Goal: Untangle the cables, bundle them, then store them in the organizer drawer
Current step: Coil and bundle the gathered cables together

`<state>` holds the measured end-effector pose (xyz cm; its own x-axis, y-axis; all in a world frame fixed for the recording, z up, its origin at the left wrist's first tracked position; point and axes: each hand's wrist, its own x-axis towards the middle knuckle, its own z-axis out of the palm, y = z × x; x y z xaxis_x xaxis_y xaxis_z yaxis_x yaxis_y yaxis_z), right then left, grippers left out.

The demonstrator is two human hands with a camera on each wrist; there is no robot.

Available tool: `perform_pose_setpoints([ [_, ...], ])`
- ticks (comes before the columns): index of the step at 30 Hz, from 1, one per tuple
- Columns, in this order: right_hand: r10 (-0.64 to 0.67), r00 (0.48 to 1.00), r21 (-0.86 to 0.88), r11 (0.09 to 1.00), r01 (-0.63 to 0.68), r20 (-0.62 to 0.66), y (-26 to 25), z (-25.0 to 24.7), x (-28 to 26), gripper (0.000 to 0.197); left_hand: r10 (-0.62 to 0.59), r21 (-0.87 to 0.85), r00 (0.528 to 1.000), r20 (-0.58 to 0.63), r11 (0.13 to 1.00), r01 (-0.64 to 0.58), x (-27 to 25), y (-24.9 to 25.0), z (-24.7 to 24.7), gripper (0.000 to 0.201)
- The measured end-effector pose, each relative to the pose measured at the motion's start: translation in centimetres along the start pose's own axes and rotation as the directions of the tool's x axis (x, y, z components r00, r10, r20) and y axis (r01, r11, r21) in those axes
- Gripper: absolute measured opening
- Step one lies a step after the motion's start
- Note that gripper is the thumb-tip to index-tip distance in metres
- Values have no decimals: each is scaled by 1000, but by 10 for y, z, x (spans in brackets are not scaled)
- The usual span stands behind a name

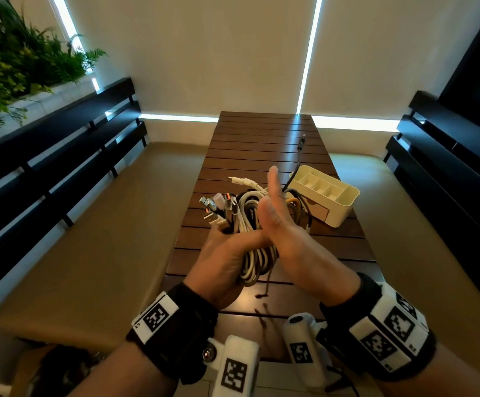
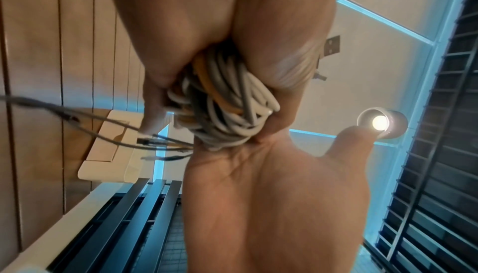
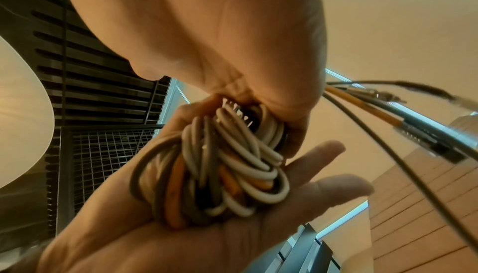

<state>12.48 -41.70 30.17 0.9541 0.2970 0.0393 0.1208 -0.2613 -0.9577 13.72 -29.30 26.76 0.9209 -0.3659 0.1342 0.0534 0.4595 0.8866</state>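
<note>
A bundle of white, grey and orange coiled cables (image 1: pixel 250 224) (image 2: pixel 227 103) (image 3: pixel 227 165) hangs above the slatted wooden table (image 1: pixel 261 138). My left hand (image 1: pixel 224 262) (image 2: pixel 258 195) grips its lower part, thumb laid across the front. My right hand (image 1: pixel 290 242) (image 3: pixel 207 240) presses against the bundle from the right, thumb pointing up and fingers stretched out behind the coils. Several USB plugs (image 1: pixel 218 207) stick out at the upper left. Loose ends (image 3: pixel 388 97) trail toward the table. The cream organizer (image 1: pixel 324 196) (image 2: pixel 108 150) stands just right of the bundle, its drawer (image 1: pixel 319 214) facing me.
One black cable end (image 1: pixel 300 144) lies on the table behind the organizer. Small dark strips (image 1: pixel 261 295) lie on the table near my wrists. Cushioned benches with dark slatted backs (image 1: pixel 61 156) (image 1: pixel 448 167) flank the table. Plants (image 1: pixel 18 61) grow at the far left.
</note>
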Motion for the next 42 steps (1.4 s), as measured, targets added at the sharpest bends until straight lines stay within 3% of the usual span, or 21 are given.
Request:
perform_pose_setpoints([
  [4, 64, 997, -71, 996, -60, 48, 2, -4, 1, 98, -60, 19, 997, 47, 998, 59, -1, 4, -3, 33],
  [11, 210, 974, -149, 969, -196, 85, -3, -9, 4, 83, -53, 132, 998, 42, 990, 47, 5, 5, -10, 25],
  [17, 295, 949, -330, 912, -244, 111, -12, -9, 3, 92, -58, 87, 998, 19, 995, 56, 4, 2, -15, 35],
  [21, 258, 963, -412, 888, -205, 79, -11, -6, 5, 90, -92, 27, 995, -36, 995, 93, 2, -3, -16, 33],
  [24, 171, 985, -477, 864, -160, -20, -6, -10, 5, 88, -122, -3, 990, -75, 993, 122, 2, -3, -23, 37],
  [27, 108, 972, -369, 912, -180, -207, 1, -16, 3, 79, -156, -69, 974, -166, 987, 146, 5, 2, -32, 49],
  [30, 59, 923, -191, 971, -141, -381, 9, -16, 3, 36, -137, -126, 970, -200, 986, 113, 5, 7, -38, 53],
  [33, 91, 937, -176, 972, -158, -338, 14, -12, 7, 29, -145, -156, 973, -179, 981, 117, 5, 10, -38, 58],
  [38, 78, 940, -95, 989, -115, -333, 11, -10, 8, 28, -163, -138, 983, -89, 979, 150, -1, 10, -30, 46],
  [42, 161, 929, 135, 983, -121, -334, 4, -11, 10, 35, -139, -66, 987, -77, 989, 134, -4, 10, -32, 53],
])
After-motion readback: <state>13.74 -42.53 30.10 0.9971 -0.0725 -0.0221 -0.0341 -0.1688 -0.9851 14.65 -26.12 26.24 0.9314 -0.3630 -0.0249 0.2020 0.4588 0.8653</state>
